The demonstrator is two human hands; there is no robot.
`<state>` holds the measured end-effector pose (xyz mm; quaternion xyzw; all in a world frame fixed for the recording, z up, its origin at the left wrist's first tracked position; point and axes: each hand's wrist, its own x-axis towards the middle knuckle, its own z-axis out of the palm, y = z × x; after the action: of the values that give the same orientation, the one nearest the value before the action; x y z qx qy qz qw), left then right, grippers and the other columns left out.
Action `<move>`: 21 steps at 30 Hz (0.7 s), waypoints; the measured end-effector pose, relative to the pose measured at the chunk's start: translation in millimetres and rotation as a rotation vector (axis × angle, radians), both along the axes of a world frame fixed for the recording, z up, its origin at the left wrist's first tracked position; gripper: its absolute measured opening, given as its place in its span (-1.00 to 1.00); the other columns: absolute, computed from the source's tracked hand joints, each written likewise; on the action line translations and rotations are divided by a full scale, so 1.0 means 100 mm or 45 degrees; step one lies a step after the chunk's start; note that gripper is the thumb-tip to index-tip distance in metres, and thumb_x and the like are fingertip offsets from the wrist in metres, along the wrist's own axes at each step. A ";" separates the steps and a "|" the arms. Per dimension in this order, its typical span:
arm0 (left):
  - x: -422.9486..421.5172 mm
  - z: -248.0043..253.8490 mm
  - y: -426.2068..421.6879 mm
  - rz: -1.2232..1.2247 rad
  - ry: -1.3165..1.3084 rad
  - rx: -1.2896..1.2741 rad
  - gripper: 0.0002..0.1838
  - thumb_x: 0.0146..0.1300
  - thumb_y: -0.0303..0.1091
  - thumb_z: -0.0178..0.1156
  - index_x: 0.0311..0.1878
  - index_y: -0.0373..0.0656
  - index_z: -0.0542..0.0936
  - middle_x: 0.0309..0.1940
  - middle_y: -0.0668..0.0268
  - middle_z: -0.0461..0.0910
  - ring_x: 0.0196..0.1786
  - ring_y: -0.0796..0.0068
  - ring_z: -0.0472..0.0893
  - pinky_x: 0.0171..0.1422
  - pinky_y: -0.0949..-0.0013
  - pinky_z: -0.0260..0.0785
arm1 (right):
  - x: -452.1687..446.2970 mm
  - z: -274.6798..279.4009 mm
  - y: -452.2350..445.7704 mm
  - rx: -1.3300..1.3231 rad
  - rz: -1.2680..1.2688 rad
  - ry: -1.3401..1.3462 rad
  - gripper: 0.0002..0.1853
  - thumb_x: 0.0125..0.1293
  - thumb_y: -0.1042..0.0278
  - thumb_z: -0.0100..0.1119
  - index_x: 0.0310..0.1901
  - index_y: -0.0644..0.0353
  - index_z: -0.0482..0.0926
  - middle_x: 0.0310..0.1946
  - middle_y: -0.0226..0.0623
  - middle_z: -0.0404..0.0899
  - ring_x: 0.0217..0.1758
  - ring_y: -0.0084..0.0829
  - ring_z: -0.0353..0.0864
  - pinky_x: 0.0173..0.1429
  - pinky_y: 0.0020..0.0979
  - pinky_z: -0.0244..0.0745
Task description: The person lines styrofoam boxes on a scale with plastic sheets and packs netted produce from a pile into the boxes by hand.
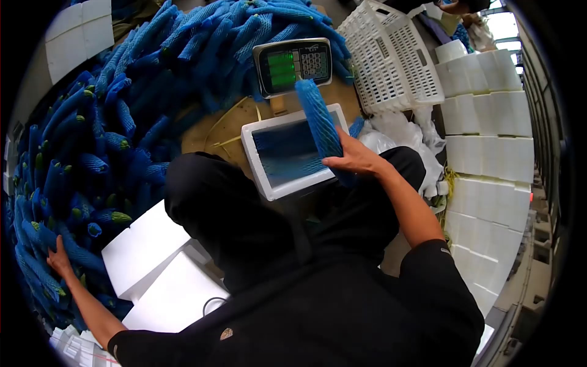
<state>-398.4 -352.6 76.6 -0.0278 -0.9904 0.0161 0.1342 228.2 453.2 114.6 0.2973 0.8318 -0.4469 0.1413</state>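
My right hand point(356, 154) is closed round a long vegetable in a blue foam net point(319, 122), held tilted over the right side of a white foam box point(265, 177). Inside that box lie more blue-netted pieces. Beyond its far rim stands a scale display point(292, 67) with green lit panels. On the left, my left hand point(59, 260) reaches to the large pile of blue-netted vegetables point(92, 165), its fingers at one of them; a finger and thumb look apart, but its grip is partly hidden.
White foam lids or boxes point(147, 251) lie by my left leg. A white plastic crate point(391, 61) stands at the back right, with clear plastic bags point(403, 134) below it. Stacked white foam boxes point(486, 159) line the right side. Part of another person shows at the top right.
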 end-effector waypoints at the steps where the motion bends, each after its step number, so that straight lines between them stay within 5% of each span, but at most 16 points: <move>1: 0.06 0.02 0.05 0.033 0.024 0.005 -0.09 0.26 0.45 0.31 0.34 -0.23 0.66 0.32 -0.18 0.60 0.34 -0.18 0.57 0.49 -0.02 0.37 | -0.08 -0.05 0.06 0.035 0.075 -0.092 -0.15 0.25 0.01 0.49 0.44 0.25 0.30 0.13 0.04 0.58 0.22 -0.10 0.61 0.36 -0.21 0.45; 3: 0.17 0.09 0.20 0.021 0.074 0.071 -0.05 0.24 0.47 0.31 0.31 -0.30 0.66 0.33 -0.20 0.57 0.34 -0.19 0.56 0.49 -0.04 0.36 | -0.15 -0.15 0.15 -0.007 0.180 -0.232 -0.22 0.24 -0.08 0.44 0.36 0.20 0.39 0.04 0.15 0.66 0.16 0.11 0.66 0.26 -0.12 0.51; 8: 0.59 0.29 0.75 -0.213 0.294 0.142 0.06 0.24 0.47 0.33 0.39 -0.43 0.54 0.35 -0.20 0.54 0.36 -0.21 0.53 0.48 -0.07 0.37 | -0.12 -1.17 0.31 0.516 0.526 -0.232 -0.42 0.18 0.32 0.32 0.28 0.10 0.48 0.11 0.04 0.62 0.27 0.13 0.57 0.30 -0.02 0.52; 13: 1.35 0.78 1.98 -0.772 0.043 0.737 -0.48 0.40 -0.06 0.44 0.18 -0.32 0.65 0.09 0.09 0.68 0.11 0.15 0.69 0.28 0.13 0.51 | -0.22 -1.49 -0.02 0.752 0.717 -0.399 -0.52 0.12 0.41 0.28 0.15 0.06 0.62 0.14 -0.01 0.62 0.30 0.05 0.55 0.35 0.02 0.44; 16: 1.65 1.06 2.49 -0.738 -0.140 0.844 -0.54 0.38 -0.13 0.45 0.16 -0.28 0.69 0.09 0.11 0.69 0.11 0.23 0.70 0.25 0.20 0.54 | -0.23 -1.54 0.02 0.728 0.711 -0.280 -0.52 0.16 0.22 0.29 0.16 0.09 0.64 0.16 -0.01 0.61 0.34 0.05 0.52 0.43 0.01 0.35; 21: 1.68 1.40 3.11 -1.479 0.225 0.122 -0.64 0.43 -0.25 0.42 0.20 -0.17 0.69 0.02 0.12 0.74 0.07 0.18 0.75 0.25 0.21 0.61 | -0.35 -1.73 -0.17 0.664 0.462 -0.247 -0.35 0.27 -0.21 0.22 0.22 0.13 0.63 0.21 0.02 0.60 0.36 0.07 0.49 0.48 0.07 0.28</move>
<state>-230.3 -41.5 216.4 -0.5583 -0.7975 -0.1028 0.2043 193.0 436.4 -58.1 0.2115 0.9403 -0.1560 0.2162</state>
